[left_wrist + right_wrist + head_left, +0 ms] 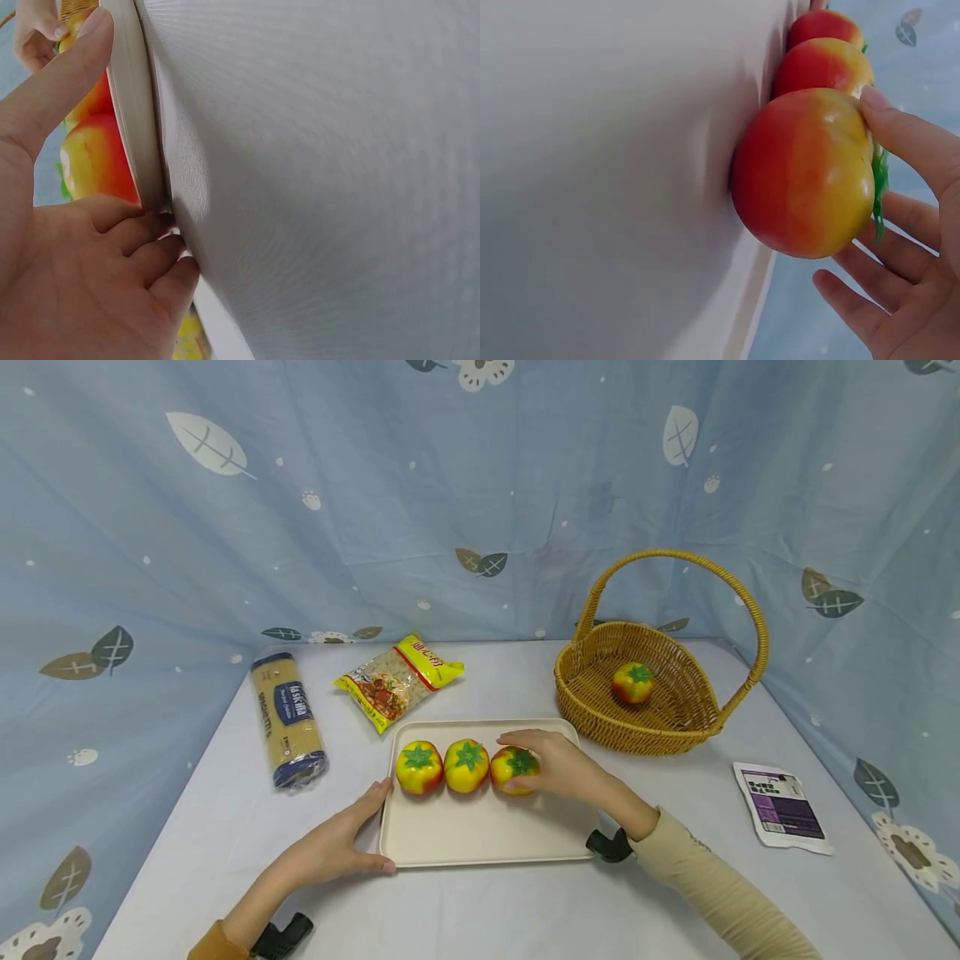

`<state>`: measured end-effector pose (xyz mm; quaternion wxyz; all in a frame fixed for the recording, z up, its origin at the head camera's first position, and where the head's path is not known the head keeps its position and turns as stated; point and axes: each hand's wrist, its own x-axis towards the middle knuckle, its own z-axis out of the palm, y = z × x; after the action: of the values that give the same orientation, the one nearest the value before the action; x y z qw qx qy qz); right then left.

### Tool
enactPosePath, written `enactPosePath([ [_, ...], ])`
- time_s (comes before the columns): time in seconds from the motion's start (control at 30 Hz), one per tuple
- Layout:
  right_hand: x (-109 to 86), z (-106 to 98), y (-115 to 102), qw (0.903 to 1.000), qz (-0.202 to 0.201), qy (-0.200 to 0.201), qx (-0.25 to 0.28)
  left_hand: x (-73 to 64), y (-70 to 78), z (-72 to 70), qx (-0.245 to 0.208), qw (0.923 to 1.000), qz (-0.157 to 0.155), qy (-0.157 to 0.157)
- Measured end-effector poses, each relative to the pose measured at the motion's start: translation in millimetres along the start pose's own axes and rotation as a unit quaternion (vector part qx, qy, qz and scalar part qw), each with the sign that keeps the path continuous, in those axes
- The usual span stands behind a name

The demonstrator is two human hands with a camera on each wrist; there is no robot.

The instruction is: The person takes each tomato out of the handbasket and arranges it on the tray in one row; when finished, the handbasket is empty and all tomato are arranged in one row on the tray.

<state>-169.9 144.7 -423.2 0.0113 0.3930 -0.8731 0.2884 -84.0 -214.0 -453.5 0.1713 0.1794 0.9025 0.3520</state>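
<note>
Three glossy red-and-yellow fruits with green leafy tops, tomato- or persimmon-like, sit in a row on a cream tray (487, 835): a left fruit (419, 768), a middle fruit (467, 766) and a right fruit (512, 767). My right hand (558, 766) reaches around the right fruit, thumb on the near side and fingers on the far side. In the right wrist view this fruit (802, 176) rests on the tray, with the fingers spread loosely beside it. My left hand (337, 843) touches the tray's near left corner, its thumb and fingers spread along the rim (139, 112).
A wicker basket (637, 739) with a tall handle holds another such fruit (632, 682) at the back right. A spaghetti pack (288, 718) lies at the left, a yellow food bag (397, 681) behind the tray, and a white-and-purple pouch (782, 807) at the right.
</note>
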Motion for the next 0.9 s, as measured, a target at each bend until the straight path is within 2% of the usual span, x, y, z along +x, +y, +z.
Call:
enactPosePath([
  [0.27, -0.7, -1.3, -1.1, 0.9999, 0.003, -0.01, 0.008, 0.3, 0.4, -0.3, 0.011, 0.9999, 0.006, 0.003],
  [0.57, -1.6, -3.8, -1.6, 0.9999, -0.003, 0.001, 0.01, -0.3, 1.6, -1.0, 0.009, 0.9999, 0.011, 0.002],
  [0.9, -6.4, -11.4, 0.6, 0.9995, 0.021, 0.014, 0.016, 0.1, 1.0, -0.8, 0.008, 0.9999, 0.009, 0.001],
])
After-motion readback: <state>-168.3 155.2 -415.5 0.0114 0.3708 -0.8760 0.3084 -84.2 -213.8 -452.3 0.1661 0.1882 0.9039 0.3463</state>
